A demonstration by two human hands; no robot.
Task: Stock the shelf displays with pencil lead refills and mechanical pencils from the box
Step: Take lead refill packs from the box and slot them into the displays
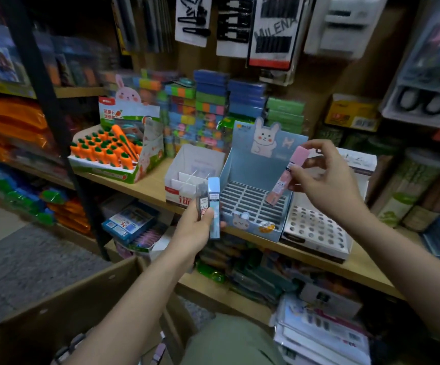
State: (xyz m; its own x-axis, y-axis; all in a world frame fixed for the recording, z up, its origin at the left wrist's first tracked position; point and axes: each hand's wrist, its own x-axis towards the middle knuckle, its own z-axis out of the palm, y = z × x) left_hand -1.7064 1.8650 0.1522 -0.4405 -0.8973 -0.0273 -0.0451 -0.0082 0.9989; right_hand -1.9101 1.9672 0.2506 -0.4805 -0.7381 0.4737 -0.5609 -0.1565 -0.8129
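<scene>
A pink lead refill [284,177] is pinched by the right hand [321,180], tilted, with its lower end just over the slotted tray of the blue bunny display [250,206] on the wooden shelf [147,185]. Two more refills, a blue one [214,206] and a dark one [202,200], are gripped upright in the left hand [195,230], in front of a white divided box [187,177]. The cardboard box [63,306] is seen down low at the left.

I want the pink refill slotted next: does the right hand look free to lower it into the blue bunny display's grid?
Probably yes. The right hand pinches the pink refill just above the blue bunny display, whose slotted grid looks empty, with nothing between.
</scene>
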